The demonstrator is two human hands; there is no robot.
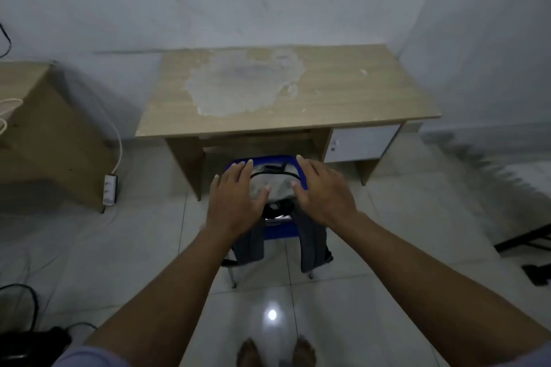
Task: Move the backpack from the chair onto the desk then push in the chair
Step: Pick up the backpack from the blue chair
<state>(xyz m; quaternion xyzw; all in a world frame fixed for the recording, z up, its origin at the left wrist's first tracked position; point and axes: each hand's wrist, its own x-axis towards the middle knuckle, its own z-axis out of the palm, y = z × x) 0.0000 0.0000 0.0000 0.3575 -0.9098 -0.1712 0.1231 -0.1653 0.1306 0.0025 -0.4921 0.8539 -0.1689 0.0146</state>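
Observation:
A grey backpack (275,188) sits on a blue chair (280,231) in front of the wooden desk (343,92). Its two dark grey shoulder straps hang down over the chair's near side. My left hand (235,198) hovers over the backpack's left side with fingers spread and nothing in it. My right hand (323,192) hovers over its right side, also spread and holding nothing. Both hands hide much of the bag's top. The desk top is bare, with a worn pale patch in its middle.
A low wooden cabinet (44,134) stands at the left, with a white cable and power strip (109,189) beside it. The desk has a white drawer unit (360,143) on the right. Dark cables lie on the tiled floor at lower left, and a black stand foot (533,243) at the right.

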